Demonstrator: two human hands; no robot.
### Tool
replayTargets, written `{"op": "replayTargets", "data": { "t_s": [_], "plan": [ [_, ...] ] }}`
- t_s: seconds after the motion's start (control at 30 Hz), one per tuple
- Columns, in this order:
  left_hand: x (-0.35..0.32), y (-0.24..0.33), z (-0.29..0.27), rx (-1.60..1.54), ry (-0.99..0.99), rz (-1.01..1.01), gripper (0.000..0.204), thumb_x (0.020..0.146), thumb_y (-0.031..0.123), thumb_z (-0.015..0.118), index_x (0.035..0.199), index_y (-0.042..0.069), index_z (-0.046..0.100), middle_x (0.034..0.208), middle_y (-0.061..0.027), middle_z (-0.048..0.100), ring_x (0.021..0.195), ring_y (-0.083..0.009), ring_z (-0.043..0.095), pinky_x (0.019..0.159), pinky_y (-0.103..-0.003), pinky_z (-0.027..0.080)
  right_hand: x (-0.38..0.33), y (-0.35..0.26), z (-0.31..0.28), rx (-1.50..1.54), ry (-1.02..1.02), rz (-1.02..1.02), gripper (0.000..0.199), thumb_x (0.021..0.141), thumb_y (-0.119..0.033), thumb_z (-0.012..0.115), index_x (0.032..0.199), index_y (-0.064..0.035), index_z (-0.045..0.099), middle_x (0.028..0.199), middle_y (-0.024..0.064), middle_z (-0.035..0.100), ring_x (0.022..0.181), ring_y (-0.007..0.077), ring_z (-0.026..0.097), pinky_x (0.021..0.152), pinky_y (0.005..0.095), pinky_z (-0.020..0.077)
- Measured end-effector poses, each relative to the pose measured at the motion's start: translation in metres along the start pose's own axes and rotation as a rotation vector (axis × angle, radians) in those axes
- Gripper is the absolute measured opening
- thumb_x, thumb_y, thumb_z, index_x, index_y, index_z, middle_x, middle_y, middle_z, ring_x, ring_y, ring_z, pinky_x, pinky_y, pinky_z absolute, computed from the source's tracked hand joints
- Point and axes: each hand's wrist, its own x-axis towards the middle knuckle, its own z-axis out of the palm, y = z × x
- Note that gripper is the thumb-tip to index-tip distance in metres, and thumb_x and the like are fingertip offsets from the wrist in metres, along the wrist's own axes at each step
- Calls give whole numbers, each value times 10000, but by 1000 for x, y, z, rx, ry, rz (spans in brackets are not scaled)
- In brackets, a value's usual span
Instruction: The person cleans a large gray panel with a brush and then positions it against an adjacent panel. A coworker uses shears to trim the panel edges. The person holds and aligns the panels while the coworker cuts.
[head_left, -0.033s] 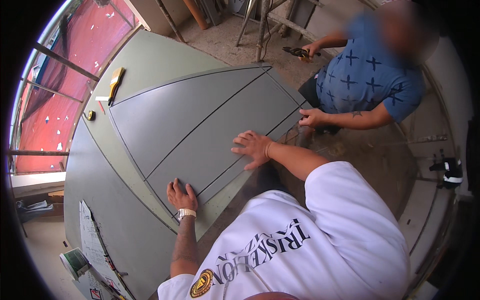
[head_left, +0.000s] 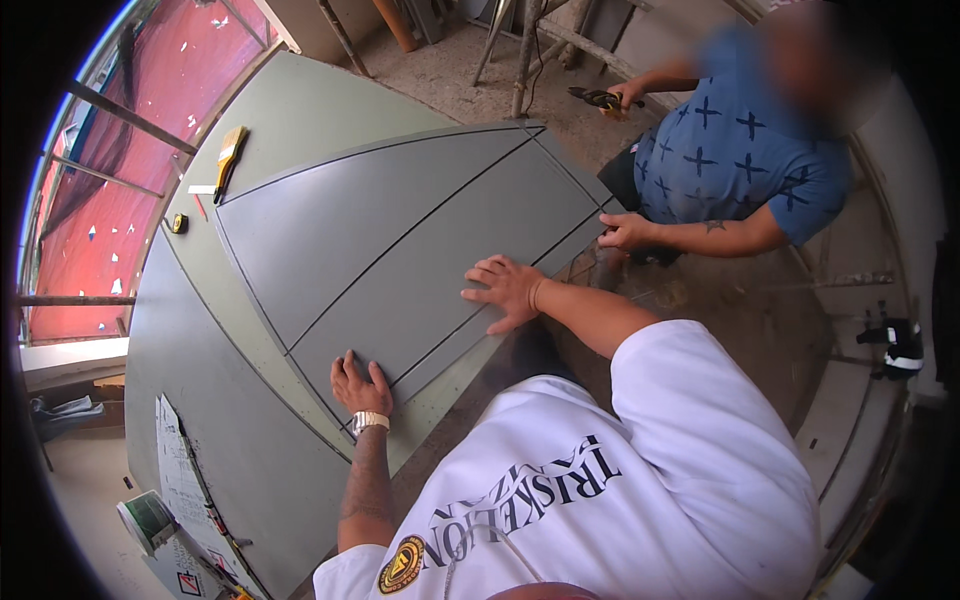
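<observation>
Both of the person's hands press flat with fingers spread, left hand (head_left: 360, 385) at the near corner, right hand (head_left: 507, 290) further right, on grey panels (head_left: 400, 250) lying on the bench (head_left: 200, 420), nothing visibly shifting.

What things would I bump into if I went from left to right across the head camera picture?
Roll of green tape → small round yellow tape measure → yellow-handled brush → left hand flat on the grey metal panel → right hand → co-worker's hand at the panel's edge.
</observation>
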Motion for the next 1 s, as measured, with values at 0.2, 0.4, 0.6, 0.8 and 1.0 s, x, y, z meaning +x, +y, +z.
{"op": "replayTargets", "data": {
  "t_s": [0.2,0.4,0.6,0.8,1.0],
  "plan": [
    [4,-8,11,22,27,18,595,996,347,661,1536,131,534,1598,-215,454,1503,-411,407,1240,-571,294,4,8,7,-12,45,-18,912,851,-733,679,1568,-205,481,1589,134,385,1509,342,301,1270,516,192],
    [3,-6,14,21,26,20,605,996,359,665,1540,133,529,1599,-209,455,1503,-413,407,1239,-568,292,2,11,14,2,113,-43,910,848,-734,686,1559,-201,493,1576,142,403,1484,351,336,1262,520,208],
    [3,-7,14,10,29,21,613,994,368,669,1545,140,528,1597,-203,465,1508,-412,407,1243,-560,290,1,7,14,-10,134,-40,893,849,-726,686,1547,-200,509,1564,143,419,1473,354,353,1252,513,222],
    [4,-19,7,-105,17,-18,663,966,377,719,1549,122,532,1613,-217,448,1515,-404,408,1250,-562,313,5,-4,-1,16,100,0,870,834,-648,738,1545,-194,529,1587,144,431,1509,354,357,1275,519,248],
    [-17,-58,-31,-231,208,-493,732,943,350,763,1575,84,507,1617,-244,432,1494,-436,425,1228,-554,378,-6,-48,-3,325,397,311,580,874,-345,791,1397,-129,665,1490,167,559,1469,393,467,1220,545,379]
  ]
}}
